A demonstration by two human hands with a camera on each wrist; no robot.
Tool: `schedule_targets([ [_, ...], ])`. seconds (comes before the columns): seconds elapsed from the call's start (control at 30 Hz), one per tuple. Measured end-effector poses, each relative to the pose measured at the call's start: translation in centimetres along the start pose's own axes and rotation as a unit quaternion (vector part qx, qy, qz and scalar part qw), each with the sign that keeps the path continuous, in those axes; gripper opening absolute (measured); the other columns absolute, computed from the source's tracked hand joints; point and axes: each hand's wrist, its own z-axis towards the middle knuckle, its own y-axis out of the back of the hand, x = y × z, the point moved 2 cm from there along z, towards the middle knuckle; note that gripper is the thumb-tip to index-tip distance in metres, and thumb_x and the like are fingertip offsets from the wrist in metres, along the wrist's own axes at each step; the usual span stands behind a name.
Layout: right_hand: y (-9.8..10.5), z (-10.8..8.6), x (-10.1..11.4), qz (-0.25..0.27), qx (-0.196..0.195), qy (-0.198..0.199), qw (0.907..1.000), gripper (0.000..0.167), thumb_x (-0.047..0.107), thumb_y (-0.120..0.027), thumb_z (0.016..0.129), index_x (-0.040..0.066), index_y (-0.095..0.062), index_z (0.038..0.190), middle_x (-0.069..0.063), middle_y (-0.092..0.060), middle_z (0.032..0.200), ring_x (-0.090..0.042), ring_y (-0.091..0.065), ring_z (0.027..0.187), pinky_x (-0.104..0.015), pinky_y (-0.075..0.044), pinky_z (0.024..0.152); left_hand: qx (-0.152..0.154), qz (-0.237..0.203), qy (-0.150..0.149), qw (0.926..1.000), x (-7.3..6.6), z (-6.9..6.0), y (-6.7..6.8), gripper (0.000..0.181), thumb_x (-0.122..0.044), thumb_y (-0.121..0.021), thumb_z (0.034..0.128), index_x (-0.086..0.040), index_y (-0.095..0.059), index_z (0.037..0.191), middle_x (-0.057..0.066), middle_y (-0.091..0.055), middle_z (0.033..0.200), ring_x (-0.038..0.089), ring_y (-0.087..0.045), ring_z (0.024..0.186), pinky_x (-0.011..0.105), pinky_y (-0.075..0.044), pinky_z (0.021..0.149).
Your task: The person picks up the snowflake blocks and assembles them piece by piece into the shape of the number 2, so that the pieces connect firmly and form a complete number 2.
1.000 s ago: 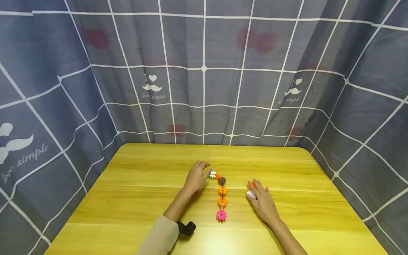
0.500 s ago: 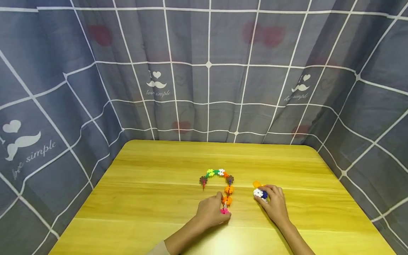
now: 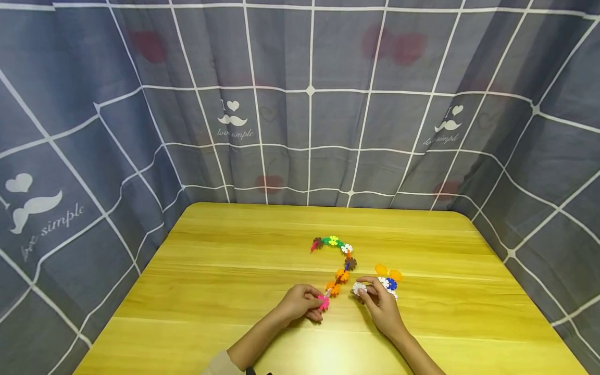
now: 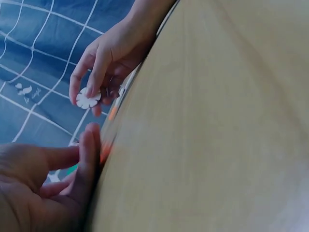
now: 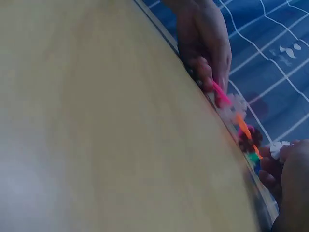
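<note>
A curved chain of interlocking flower-shaped plastic discs [image 3: 342, 275] lies on the table, in orange, brown, white, green, yellow and pink. My left hand [image 3: 300, 303] pinches the pink disc [image 3: 323, 302] at the chain's near end between thumb and fingers. To the right of it, my right hand [image 3: 382, 310] holds a single white disc [image 3: 359, 288] by its edge, apart from the chain. The left wrist view shows this white disc [image 4: 88, 98] between the right thumb and fingers. In the right wrist view the pink disc [image 5: 221, 93] appears edge-on in the left hand [image 5: 205, 43].
Several loose discs lie just beyond the right hand: two orange, a blue disc [image 3: 391, 284] and white ones partly covered by the fingers. The yellow wood table [image 3: 225, 250] has a grey checked curtain [image 3: 281, 120] hanging behind and at both sides.
My left hand has moved from the chain's far end to its near end and taken the pink disc. The chain has swung round. My right hand has picked a white disc from the pile and moved left.
</note>
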Motion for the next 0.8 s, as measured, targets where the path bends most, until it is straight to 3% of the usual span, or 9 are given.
schedule_targets([
  [0.1,-0.6,0.3,1.5,0.019,0.009,-0.012,0.9997,0.023,-0.014,-0.053,0.086,-0.008,-0.054,0.109,-0.018,-0.066,0.081,-0.029,-0.062,0.066,-0.026,-0.052,0.058,-0.017,-0.061,0.016,0.9978,0.2,0.2,0.0,0.018,0.006,-0.055,0.0880,0.013,-0.056,0.104,0.016,-0.063,0.073,0.026,-0.067,0.063,0.031,-0.055,0.060],
  [0.17,-0.8,0.5,2.4,0.027,0.010,-0.024,0.9993,0.018,-0.013,-0.055,0.085,-0.009,-0.057,0.103,-0.019,-0.066,0.085,-0.031,-0.062,0.070,-0.028,-0.052,0.061,-0.030,-0.077,0.016,0.9965,0.2,0.3,0.0,0.018,0.008,-0.054,0.0881,0.014,-0.055,0.105,0.017,-0.063,0.075,0.026,-0.067,0.064,0.031,-0.055,0.061],
  [0.33,-1.7,0.9,2.8,0.032,0.009,-0.059,0.9977,0.011,-0.008,-0.061,0.084,-0.003,-0.066,0.092,-0.014,-0.064,0.089,-0.028,-0.061,0.075,-0.028,-0.053,0.063,-0.035,-0.092,0.019,0.9949,0.4,0.5,-0.3,0.016,0.007,-0.052,0.0891,0.013,-0.052,0.104,0.018,-0.062,0.079,0.026,-0.067,0.065,0.031,-0.055,0.062],
  [0.5,-2.9,1.4,2.6,0.080,0.032,-0.098,0.9915,0.009,-0.008,-0.061,0.084,-0.007,-0.064,0.092,-0.017,-0.065,0.086,-0.034,-0.063,0.071,-0.035,-0.054,0.059,-0.016,-0.105,0.019,0.9942,0.3,0.8,-0.3,0.015,0.002,-0.051,0.0916,0.011,-0.049,0.104,0.016,-0.064,0.075,0.020,-0.065,0.060,0.029,-0.055,0.059],
  [0.8,-3.1,1.9,2.5,0.074,0.048,-0.089,0.9922,0.009,-0.008,-0.063,0.082,-0.007,-0.065,0.091,-0.018,-0.067,0.083,-0.035,-0.064,0.071,-0.035,-0.054,0.061,0.004,-0.088,-0.032,0.9956,0.3,1.0,-0.4,0.014,-0.003,-0.051,0.0928,0.006,-0.047,0.102,0.006,-0.060,0.067,0.008,-0.053,0.049,0.015,-0.042,0.046],
])
